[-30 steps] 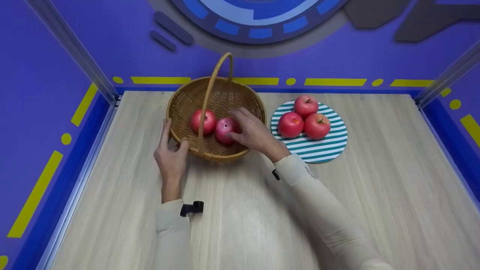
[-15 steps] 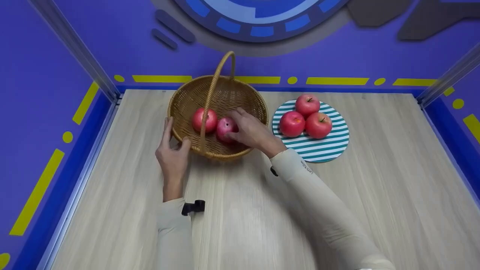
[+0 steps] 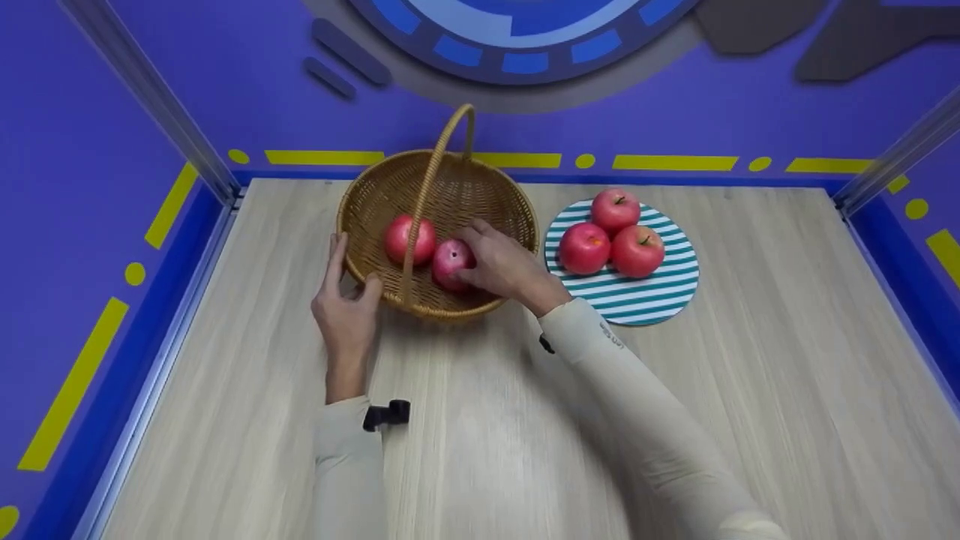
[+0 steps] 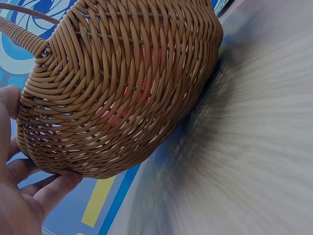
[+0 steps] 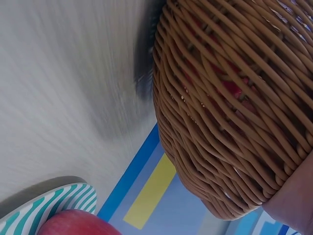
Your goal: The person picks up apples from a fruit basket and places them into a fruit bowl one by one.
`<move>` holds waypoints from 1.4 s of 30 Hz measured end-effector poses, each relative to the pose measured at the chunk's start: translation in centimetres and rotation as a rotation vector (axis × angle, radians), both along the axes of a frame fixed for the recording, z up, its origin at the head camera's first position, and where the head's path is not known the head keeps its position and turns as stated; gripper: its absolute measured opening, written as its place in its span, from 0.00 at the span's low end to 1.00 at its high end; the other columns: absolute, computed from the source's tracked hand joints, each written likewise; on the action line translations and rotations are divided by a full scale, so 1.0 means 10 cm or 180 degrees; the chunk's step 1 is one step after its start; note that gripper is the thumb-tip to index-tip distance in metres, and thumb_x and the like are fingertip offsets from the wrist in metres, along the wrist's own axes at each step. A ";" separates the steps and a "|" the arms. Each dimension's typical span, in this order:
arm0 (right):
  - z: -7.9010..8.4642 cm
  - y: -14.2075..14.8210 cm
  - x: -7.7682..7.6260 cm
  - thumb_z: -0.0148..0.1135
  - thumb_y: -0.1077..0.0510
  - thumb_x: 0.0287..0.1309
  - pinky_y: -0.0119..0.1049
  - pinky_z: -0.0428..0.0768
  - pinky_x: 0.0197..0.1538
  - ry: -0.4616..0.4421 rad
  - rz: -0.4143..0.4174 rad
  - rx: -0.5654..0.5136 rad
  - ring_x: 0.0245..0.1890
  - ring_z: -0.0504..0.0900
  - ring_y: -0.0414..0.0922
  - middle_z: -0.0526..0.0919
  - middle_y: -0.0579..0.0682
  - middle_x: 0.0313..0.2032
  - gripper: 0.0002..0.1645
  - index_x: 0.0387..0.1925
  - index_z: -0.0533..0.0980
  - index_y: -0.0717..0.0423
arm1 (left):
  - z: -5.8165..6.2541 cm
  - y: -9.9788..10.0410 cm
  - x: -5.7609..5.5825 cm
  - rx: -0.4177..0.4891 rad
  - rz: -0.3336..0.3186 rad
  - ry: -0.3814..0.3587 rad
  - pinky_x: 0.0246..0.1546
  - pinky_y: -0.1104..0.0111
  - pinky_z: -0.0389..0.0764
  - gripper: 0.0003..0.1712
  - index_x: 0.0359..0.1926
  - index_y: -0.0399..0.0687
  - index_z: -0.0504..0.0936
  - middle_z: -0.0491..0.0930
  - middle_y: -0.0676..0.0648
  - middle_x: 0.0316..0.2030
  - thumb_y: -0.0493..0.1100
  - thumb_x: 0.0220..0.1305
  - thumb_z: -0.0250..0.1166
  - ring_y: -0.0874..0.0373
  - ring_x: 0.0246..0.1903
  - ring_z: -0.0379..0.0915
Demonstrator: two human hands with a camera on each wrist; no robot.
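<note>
In the head view, a wicker basket (image 3: pixel 450 309) with a tall arched handle (image 3: pixel 429 180) stands at the back left of the table. Two red apples lie inside it. My right hand (image 3: pixel 506 259) reaches over the rim and grips the right-hand apple (image 3: pixel 450 264), thumb on its near side. Just left of that lies the other apple (image 3: pixel 400 238), partly behind the handle. My left hand (image 3: pixel 346 315) holds the basket's left side, thumb and fingers spread along the rim. Through the weave in the left wrist view, red shows from inside the basket (image 4: pixel 117 83).
Right of the basket, a round mat (image 3: pixel 637 304) with teal and white stripes bears three red apples (image 3: pixel 636 252). A blue patterned wall (image 3: pixel 675 127) rises behind the wooden table (image 3: pixel 465 450), with side walls at left and right.
The head view has shifted slightly. The basket's handle has moved a little to the right, while both hands keep nearly the same places at the basket and the apple.
</note>
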State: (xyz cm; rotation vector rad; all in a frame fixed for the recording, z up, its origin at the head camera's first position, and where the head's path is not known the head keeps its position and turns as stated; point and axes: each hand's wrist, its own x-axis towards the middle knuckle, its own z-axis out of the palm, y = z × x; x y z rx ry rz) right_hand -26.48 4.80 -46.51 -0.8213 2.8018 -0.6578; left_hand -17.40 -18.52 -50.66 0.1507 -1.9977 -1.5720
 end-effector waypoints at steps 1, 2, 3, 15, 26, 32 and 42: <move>0.00 0.00 0.00 0.72 0.45 0.68 0.49 0.78 0.66 -0.0009 -0.0002 0.0014 0.59 0.80 0.53 0.73 0.57 0.65 0.39 0.73 0.72 0.56 | 0.00 0.00 0.00 0.0003 0.0000 -0.0003 0.50 0.56 0.85 0.40 0.76 0.51 0.75 0.66 0.51 0.78 0.31 0.63 0.66 0.52 0.68 0.73; 0.00 0.00 0.00 0.72 0.45 0.67 0.49 0.78 0.66 -0.0018 0.0001 0.0023 0.60 0.80 0.53 0.74 0.57 0.65 0.39 0.73 0.72 0.56 | 0.00 0.00 0.00 0.0006 -0.0002 -0.0006 0.51 0.54 0.84 0.40 0.76 0.52 0.75 0.66 0.51 0.78 0.31 0.63 0.65 0.52 0.68 0.72; 0.00 0.00 0.01 0.73 0.44 0.67 0.49 0.78 0.66 -0.0015 0.0008 0.0029 0.60 0.80 0.53 0.75 0.57 0.65 0.40 0.72 0.71 0.56 | 0.00 0.00 0.01 0.0011 -0.0008 -0.0005 0.51 0.54 0.84 0.40 0.77 0.52 0.75 0.66 0.51 0.78 0.31 0.63 0.65 0.53 0.68 0.72; -0.01 -0.01 0.01 0.73 0.46 0.66 0.48 0.78 0.66 -0.0010 -0.0016 -0.0020 0.61 0.80 0.53 0.78 0.57 0.64 0.39 0.71 0.71 0.58 | 0.01 0.00 0.01 0.0002 0.0015 -0.0086 0.46 0.63 0.84 0.40 0.76 0.55 0.75 0.67 0.53 0.77 0.32 0.63 0.66 0.56 0.54 0.78; 0.00 0.01 0.04 0.74 0.47 0.66 0.47 0.78 0.66 0.0027 -0.0011 -0.0369 0.60 0.80 0.52 0.77 0.57 0.64 0.39 0.71 0.71 0.59 | -0.01 -0.01 0.01 0.0029 0.0050 -0.0070 0.37 0.71 0.82 0.40 0.76 0.55 0.76 0.69 0.52 0.77 0.32 0.62 0.66 0.53 0.51 0.78; 0.03 0.03 0.05 0.76 0.47 0.65 0.47 0.75 0.68 -0.0053 -0.0014 -0.0528 0.64 0.77 0.52 0.75 0.56 0.67 0.43 0.73 0.70 0.59 | 0.00 -0.01 0.01 0.0072 0.0031 -0.0072 0.37 0.70 0.83 0.40 0.76 0.55 0.76 0.68 0.54 0.76 0.31 0.62 0.65 0.55 0.52 0.77; 0.07 0.08 0.07 0.77 0.48 0.63 0.46 0.74 0.69 0.0056 0.0102 -0.0845 0.65 0.75 0.52 0.76 0.56 0.67 0.44 0.74 0.70 0.59 | -0.02 -0.03 0.00 0.0121 0.0044 -0.0047 0.37 0.74 0.82 0.39 0.75 0.56 0.77 0.71 0.54 0.75 0.30 0.62 0.66 0.56 0.49 0.80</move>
